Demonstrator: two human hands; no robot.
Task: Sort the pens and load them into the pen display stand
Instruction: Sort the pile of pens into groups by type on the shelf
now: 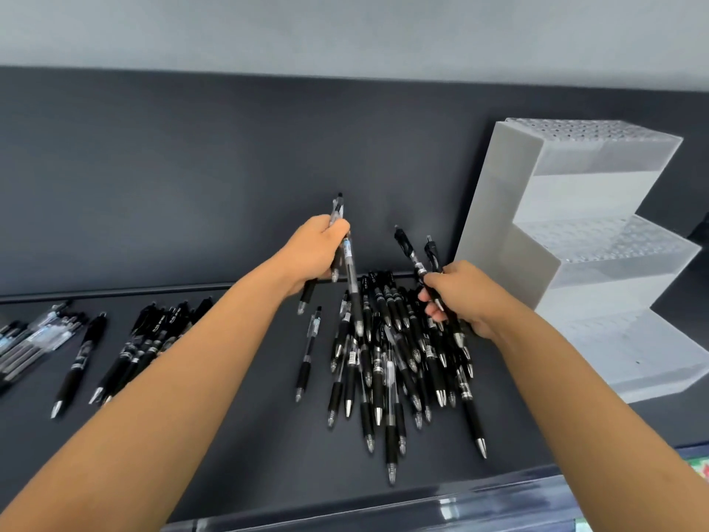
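A heap of black pens point(399, 362) lies on the dark shelf point(238, 435) in the middle. My left hand point(314, 251) grips a few clear-barrelled black pens point(351, 270), lifted above the heap's left side. My right hand point(456, 297) grips several black pens point(412, 255) over the heap's right side, their clicker ends pointing up. The white stepped pen display stand point(495, 209) stands at the right, its three tiers of holes showing no pens. One pen point(309, 351) lies alone just left of the heap.
Sorted groups lie at the left: a bunch of black pens point(153, 339), a single pen point(78, 366), and clear-bodied pens point(27, 343) at the edge. A clear acrylic lip point(422, 504) runs along the shelf's front. A dark back panel rises behind.
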